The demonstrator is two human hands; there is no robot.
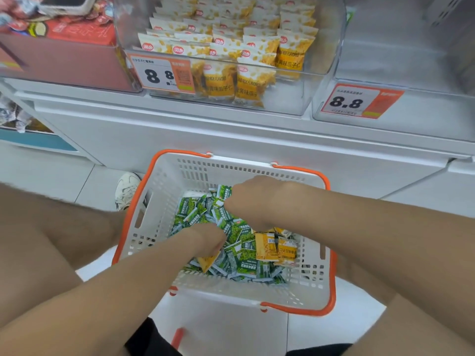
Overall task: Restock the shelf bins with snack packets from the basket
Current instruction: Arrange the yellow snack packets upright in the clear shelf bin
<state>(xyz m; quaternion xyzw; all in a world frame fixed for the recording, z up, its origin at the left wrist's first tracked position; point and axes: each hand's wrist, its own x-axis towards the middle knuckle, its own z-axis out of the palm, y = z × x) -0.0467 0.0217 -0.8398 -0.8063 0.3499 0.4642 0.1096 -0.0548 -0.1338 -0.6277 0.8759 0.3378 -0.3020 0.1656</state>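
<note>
- We saw the white basket (164, 227) with orange handles sitting on the floor, just below the white shelf (231, 124).
- Basket held a loose pile of green packets (241, 263), plus a few yellow packets (266, 246) toward the basket's right side.
- Left hand (205, 240) was down in the basket, fingers curled around a yellow packet (207, 263) that poked out under it, resting on the green pile.
- Right hand (254, 201) was further back in the basket, fingers bent down into the green packets; we could not tell whether it gripped any.
- Above the basket, a clear bin (295, 98) on the shelf held rows of upright yellow-and-white packets (218, 80), with a price tag (162, 74) on its front.
- Right of that bin, a second clear bin (424, 60) looked unfilled and carried an 8.8 tag (359, 101).
- Left of the basket, a white shoe (127, 188) touched the basket wall.
</note>
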